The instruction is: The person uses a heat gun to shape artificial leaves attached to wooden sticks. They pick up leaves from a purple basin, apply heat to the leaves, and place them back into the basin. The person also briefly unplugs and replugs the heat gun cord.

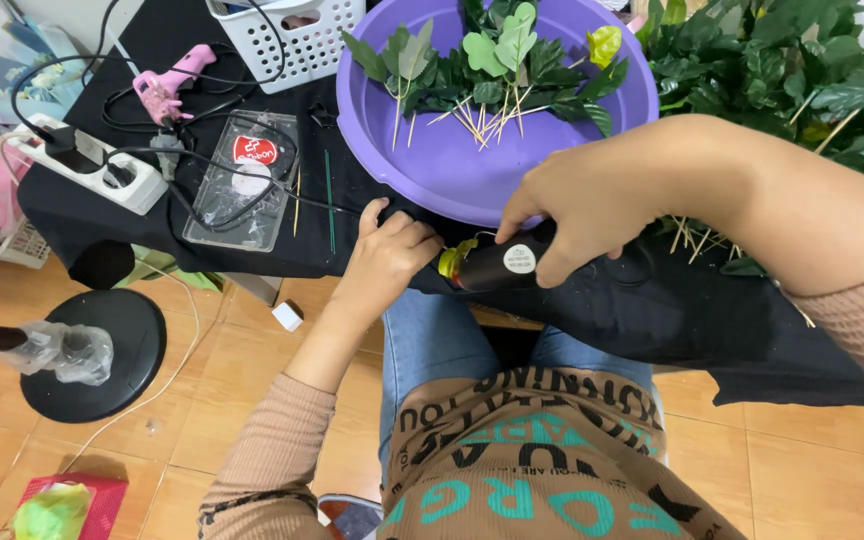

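My right hand (577, 205) grips a black glue gun (497, 266) lying sideways at the near edge of the black-covered table (652, 310), its nozzle pointing left. My left hand (387, 255) has its fingers closed around a small yellow-green leaf piece (455, 255) right at the nozzle tip. Just behind both hands sits a purple round tray (452, 165) holding several green leaves on thin wooden sticks (482, 70).
A heap of leafy green stems (792, 70) lies at the right. A pink glue gun (167, 85), a white power strip (102, 165) with cables, a clear plastic sheet (242, 180) and a white basket (297, 35) are at the left. A black round stand base (102, 350) rests on the tiled floor.
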